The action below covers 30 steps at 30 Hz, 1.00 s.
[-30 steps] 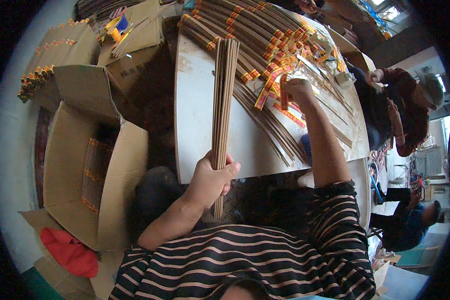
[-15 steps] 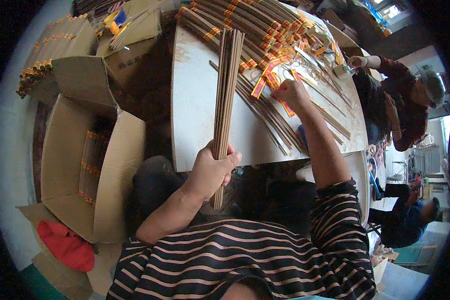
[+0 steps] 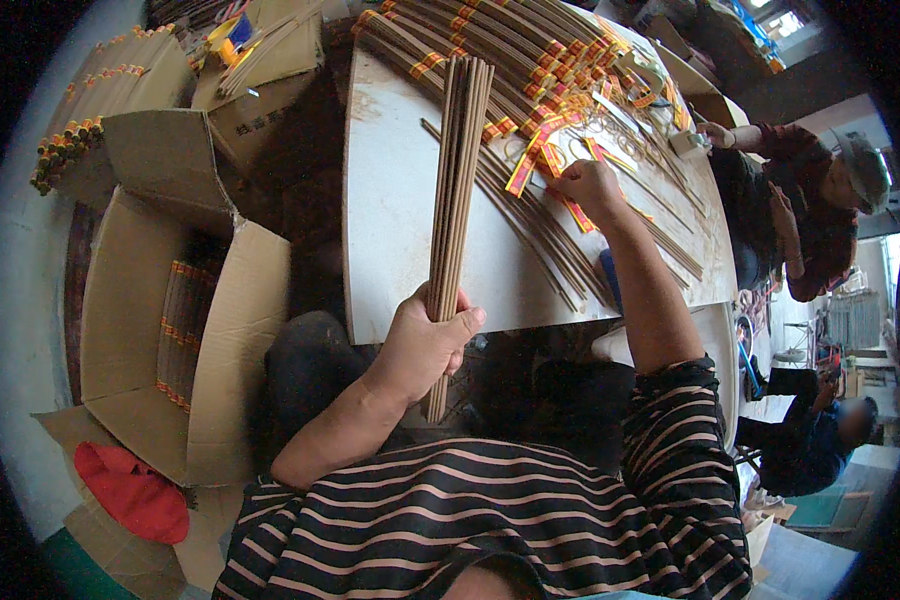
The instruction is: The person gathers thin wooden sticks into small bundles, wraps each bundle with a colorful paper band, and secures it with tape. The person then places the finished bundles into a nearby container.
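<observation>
A bundle of thin brown sticks, like incense sticks (image 3: 458,180), stands nearly upright in my left hand (image 3: 425,345), whose fingers and thumb wrap round its lower part. The bundle's top reaches over the white table and no band shows on it. My right hand (image 3: 588,187) is closed over the table, fingertips down among red and yellow paper strips (image 3: 522,172); what they pinch, if anything, is hidden. Beneath it, loose brown sticks (image 3: 545,230) lie slantwise on the tabletop.
Banded stick bundles (image 3: 510,45) are piled at the white table's (image 3: 385,220) far side, near rubber bands. To the left stands an open cardboard box (image 3: 235,350) holding more bundles; a red cloth (image 3: 130,490) lies before it. Across the table's right end sits a co-worker (image 3: 820,200).
Both hands keep nearly the same place and grip. My right hand shows only a slight shift of its fingers among the paper strips.
</observation>
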Tool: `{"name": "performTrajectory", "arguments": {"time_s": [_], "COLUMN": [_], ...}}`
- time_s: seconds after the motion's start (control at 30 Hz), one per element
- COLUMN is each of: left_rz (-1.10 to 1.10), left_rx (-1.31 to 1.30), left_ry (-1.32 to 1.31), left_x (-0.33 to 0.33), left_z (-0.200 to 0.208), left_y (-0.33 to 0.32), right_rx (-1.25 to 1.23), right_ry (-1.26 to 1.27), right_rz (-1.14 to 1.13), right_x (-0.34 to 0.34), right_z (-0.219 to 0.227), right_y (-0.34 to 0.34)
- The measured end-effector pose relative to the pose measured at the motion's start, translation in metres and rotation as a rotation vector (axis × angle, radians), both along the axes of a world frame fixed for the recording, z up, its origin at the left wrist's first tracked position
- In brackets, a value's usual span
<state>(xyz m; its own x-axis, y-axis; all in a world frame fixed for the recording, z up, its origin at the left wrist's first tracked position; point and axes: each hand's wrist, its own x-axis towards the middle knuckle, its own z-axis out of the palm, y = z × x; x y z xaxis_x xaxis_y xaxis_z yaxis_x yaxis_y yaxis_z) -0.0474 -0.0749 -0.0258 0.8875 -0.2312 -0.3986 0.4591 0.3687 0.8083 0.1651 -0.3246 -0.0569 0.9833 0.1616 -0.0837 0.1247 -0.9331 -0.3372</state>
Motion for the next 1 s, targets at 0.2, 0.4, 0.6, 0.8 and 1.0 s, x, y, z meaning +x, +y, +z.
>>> {"name": "performTrajectory", "arguments": {"time_s": [0.2, 0.4, 0.6, 0.8, 1.0], "left_rz": [-0.012, -0.020, -0.016, -0.009, -0.018], "left_rx": [-0.001, 0.002, -0.013, -0.007, 0.003], "left_ry": [0.003, 0.003, 0.014, 0.021, 0.013], "left_x": [0.000, 0.001, 0.000, 0.001, 0.001], "left_z": [0.000, 0.001, -0.001, -0.001, 0.000], "left_y": [0.000, -0.001, -0.001, 0.000, 0.001], "right_rx": [0.050, 0.048, 0.040, 0.048, 0.247], "right_ry": [0.001, 0.007, 0.032, -0.140, -0.242], "right_rz": [0.030, 0.042, 0.028, 0.257, 0.230], "right_x": [0.002, 0.006, -0.001, -0.044, -0.040], "right_z": [-0.001, -0.005, 0.005, 0.025, -0.003], "right_y": [-0.004, -0.009, 0.001, 0.063, 0.053]}}
